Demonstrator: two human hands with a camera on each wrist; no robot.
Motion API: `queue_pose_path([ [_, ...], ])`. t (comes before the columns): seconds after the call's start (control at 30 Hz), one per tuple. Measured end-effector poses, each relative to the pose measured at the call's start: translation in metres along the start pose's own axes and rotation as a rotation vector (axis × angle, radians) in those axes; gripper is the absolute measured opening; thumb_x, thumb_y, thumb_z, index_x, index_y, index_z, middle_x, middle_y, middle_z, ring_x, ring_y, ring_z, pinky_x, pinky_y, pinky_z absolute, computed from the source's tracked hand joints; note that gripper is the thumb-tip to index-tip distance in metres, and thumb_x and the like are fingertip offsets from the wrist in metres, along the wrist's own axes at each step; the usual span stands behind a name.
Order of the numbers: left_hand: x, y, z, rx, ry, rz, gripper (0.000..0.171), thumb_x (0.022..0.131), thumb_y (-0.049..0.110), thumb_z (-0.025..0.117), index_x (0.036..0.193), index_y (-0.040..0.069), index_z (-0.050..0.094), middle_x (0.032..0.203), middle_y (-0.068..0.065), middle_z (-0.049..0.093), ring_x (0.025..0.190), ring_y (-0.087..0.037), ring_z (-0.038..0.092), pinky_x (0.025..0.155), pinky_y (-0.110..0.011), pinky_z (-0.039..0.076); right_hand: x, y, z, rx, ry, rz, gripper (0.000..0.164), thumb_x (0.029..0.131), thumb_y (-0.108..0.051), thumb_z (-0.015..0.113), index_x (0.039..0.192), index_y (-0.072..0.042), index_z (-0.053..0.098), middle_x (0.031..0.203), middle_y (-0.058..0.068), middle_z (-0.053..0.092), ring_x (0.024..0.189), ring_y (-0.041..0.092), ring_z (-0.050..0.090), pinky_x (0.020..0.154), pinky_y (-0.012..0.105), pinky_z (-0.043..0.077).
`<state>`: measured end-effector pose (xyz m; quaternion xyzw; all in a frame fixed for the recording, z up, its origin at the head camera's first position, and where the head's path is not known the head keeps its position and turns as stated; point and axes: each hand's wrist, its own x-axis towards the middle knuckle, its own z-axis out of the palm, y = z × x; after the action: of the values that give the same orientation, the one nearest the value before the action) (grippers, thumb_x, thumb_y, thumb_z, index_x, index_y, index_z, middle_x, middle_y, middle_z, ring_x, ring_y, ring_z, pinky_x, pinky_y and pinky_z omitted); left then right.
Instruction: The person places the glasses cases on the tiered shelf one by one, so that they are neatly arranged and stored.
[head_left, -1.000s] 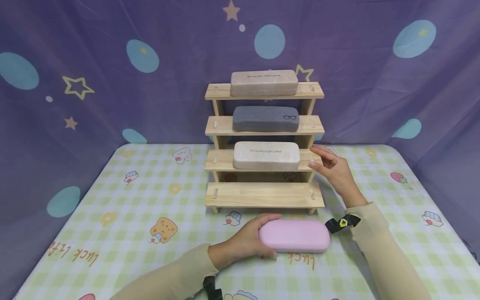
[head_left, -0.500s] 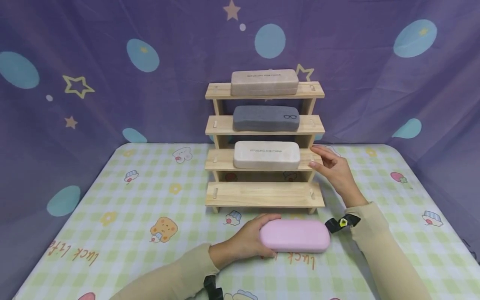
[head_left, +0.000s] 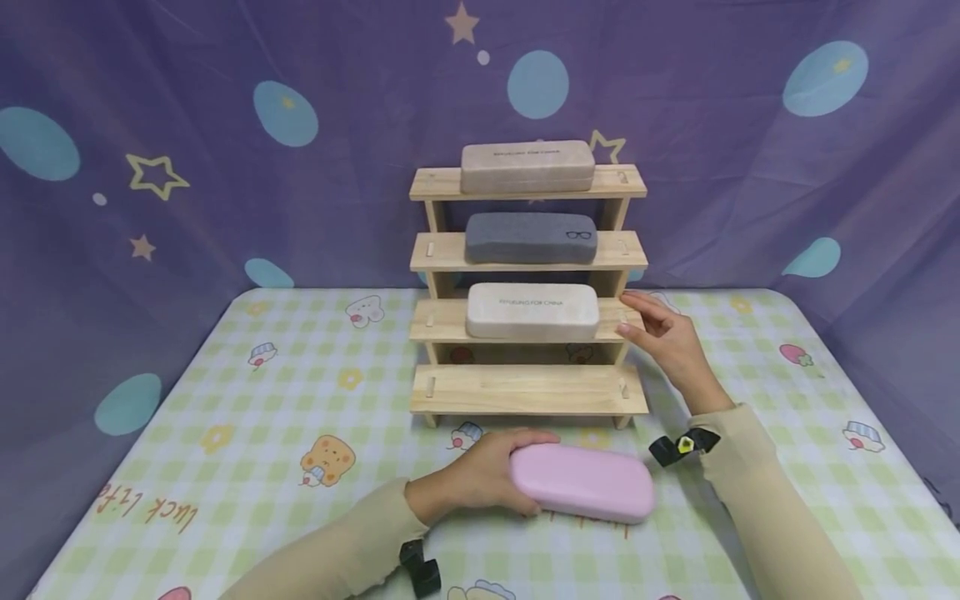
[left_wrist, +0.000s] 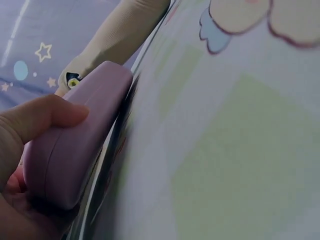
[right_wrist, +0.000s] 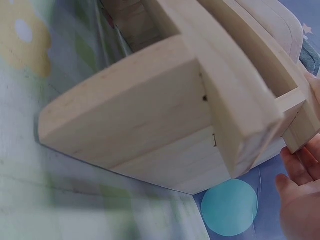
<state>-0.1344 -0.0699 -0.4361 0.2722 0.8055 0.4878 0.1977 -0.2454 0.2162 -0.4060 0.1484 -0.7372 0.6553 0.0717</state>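
Observation:
My left hand (head_left: 487,473) grips the left end of a pink glasses case (head_left: 583,483), thumb on the near side and fingers on the far side. In the left wrist view, the thumb presses the pink case (left_wrist: 82,130) and a dark shadow lies beneath it; whether it touches the cloth is hard to tell. Beside the wooden tiered stand (head_left: 525,390), my right hand (head_left: 670,337) holds the right end of the second shelf from the bottom. The right wrist view shows its fingers (right_wrist: 299,170) at the shelf's side, partly cut off.
A white glasses case (head_left: 532,312), a grey-blue case (head_left: 531,237) and a beige case (head_left: 527,168) sit on the upper three shelves. A checked tablecloth (head_left: 285,492) covers the table, with a purple curtain (head_left: 360,125) behind it.
The pink case has turned, its right end swinging toward me, and shifted slightly left and nearer with my left hand. My right hand stays at the shelf end.

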Motion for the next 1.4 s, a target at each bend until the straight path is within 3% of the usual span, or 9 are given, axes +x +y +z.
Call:
queue_pose_path([
  [0.3,-0.010,0.006,-0.023,0.001,0.036,0.022,0.079,0.056,0.013,0.088,0.129,0.018,0.058,0.118,0.003,0.062,0.097,-0.011,0.057,0.082,-0.027,0.046,0.001,0.002,-0.001,-0.022,0.009,-0.005,0.048,0.088,-0.006,0.066,0.131,0.006,0.051,0.141,0.017,0.043,0.130,0.009,0.039,0.104,0.015,0.028],
  [0.6,-0.014,0.014,-0.052,0.011,0.132,0.069,0.079,0.057,0.016,0.088,0.129,0.017,0.058,0.122,-0.002,0.061,0.103,-0.017,0.055,0.088,-0.033,0.042,0.000,0.002,0.000,-0.031,0.013,0.007,0.049,0.088,-0.007,0.066,0.132,0.006,0.050,0.141,0.014,0.043,0.130,0.010,0.039,0.104,0.015,0.028],
  [0.83,-0.004,0.014,-0.071,-0.013,0.156,0.098,0.080,0.057,0.012,0.089,0.130,0.015,0.058,0.124,-0.004,0.060,0.104,-0.018,0.055,0.087,-0.033,0.044,0.000,0.001,0.001,-0.018,0.014,-0.005,0.049,0.087,-0.004,0.066,0.132,0.006,0.050,0.140,0.013,0.044,0.130,0.008,0.039,0.104,0.015,0.028],
  [1.0,0.005,0.007,-0.081,0.030,0.159,0.124,0.079,0.058,0.010,0.088,0.130,0.016,0.057,0.120,-0.004,0.060,0.100,-0.018,0.055,0.083,-0.032,0.046,0.000,0.002,0.001,-0.012,0.012,-0.014,0.049,0.087,-0.004,0.066,0.132,0.006,0.050,0.140,0.012,0.045,0.129,0.007,0.040,0.104,0.015,0.029],
  [1.4,0.017,-0.001,-0.094,0.063,0.145,0.150,0.077,0.059,0.012,0.087,0.130,0.009,0.057,0.122,-0.009,0.061,0.101,-0.019,0.055,0.085,-0.033,0.044,0.001,0.003,0.000,-0.022,0.019,-0.014,0.048,0.087,-0.005,0.067,0.131,0.007,0.051,0.139,0.013,0.046,0.128,0.008,0.040,0.104,0.014,0.029],
])
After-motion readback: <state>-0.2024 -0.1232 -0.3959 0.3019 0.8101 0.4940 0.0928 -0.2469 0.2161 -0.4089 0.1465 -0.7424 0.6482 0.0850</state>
